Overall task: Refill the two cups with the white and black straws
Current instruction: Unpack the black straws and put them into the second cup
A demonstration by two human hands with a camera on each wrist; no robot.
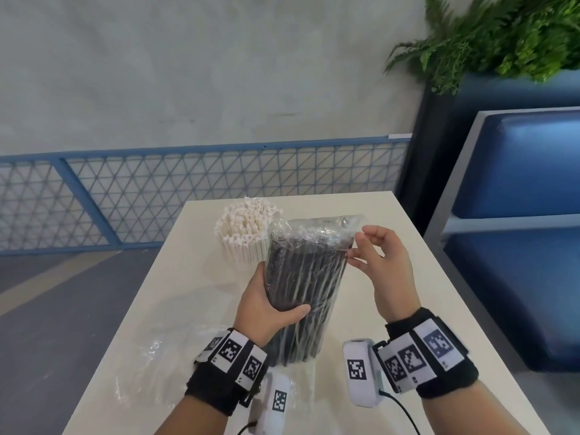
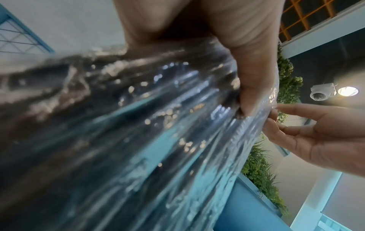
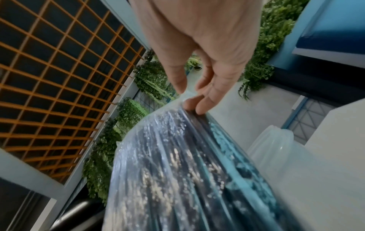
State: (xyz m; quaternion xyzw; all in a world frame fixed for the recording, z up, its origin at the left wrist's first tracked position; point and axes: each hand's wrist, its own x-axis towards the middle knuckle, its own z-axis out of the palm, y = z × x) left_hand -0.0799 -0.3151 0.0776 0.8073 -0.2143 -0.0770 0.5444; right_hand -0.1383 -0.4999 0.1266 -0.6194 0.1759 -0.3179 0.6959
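Observation:
A pack of black straws (image 1: 306, 287) in clear plastic wrap stands tilted above the white table (image 1: 392, 252). My left hand (image 1: 270, 304) grips its lower left side, thumb across the front. My right hand (image 1: 354, 249) pinches the plastic wrap at the pack's upper right corner. In the left wrist view the pack (image 2: 138, 132) is blurred, with my left thumb (image 2: 250, 81) on it and my right hand (image 2: 316, 137) beside it. From the right wrist, my right fingers (image 3: 197, 101) pinch the wrap's top edge (image 3: 177, 140). White straws (image 1: 243, 233) stand bunched behind the pack.
An empty clear plastic wrapper (image 1: 150, 368) lies on the table's near left. A translucent cup-like container (image 3: 272, 145) shows beside the pack. A blue bench (image 1: 518, 215) stands right of the table, a blue mesh fence (image 1: 188, 189) behind it, and plants (image 1: 502, 36) at the upper right.

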